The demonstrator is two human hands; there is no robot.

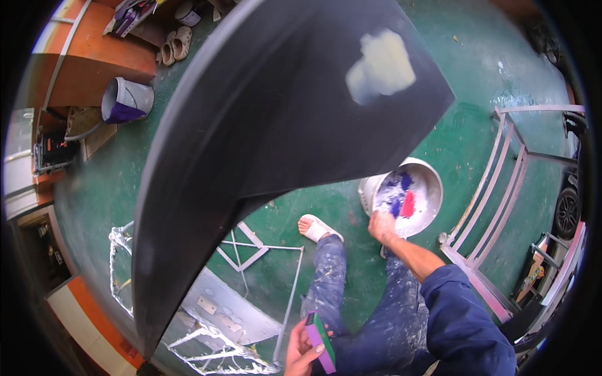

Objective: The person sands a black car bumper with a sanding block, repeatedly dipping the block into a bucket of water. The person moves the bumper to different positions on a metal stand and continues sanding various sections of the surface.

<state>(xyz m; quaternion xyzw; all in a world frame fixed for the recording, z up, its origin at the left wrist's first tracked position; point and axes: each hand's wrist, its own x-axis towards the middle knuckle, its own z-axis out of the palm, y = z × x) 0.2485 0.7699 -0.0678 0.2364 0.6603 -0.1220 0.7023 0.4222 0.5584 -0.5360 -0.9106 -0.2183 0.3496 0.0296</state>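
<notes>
My left hand (300, 351), low in the picture, is closed around a sanding block (320, 343) with purple and green layers. My right hand (381, 227) reaches forward and grips the near rim of a white bucket (428, 188), which tilts so that its inside shows. In it lie blue scraps (395, 188), white dust and a red piece (408, 204). A large black curved car body panel (251, 125) spans the view in front of me, bearing a pale yellowish filler patch (382, 66). Neither hand touches the panel.
Pinkish metal frame stand (495, 207) stands at the right. Lower left, under the panel, is a white-crusted metal stand (232, 313). Another bucket (132, 97) with a purple stain and a pair of clogs (177, 46) are at the far left, on the green floor (470, 135).
</notes>
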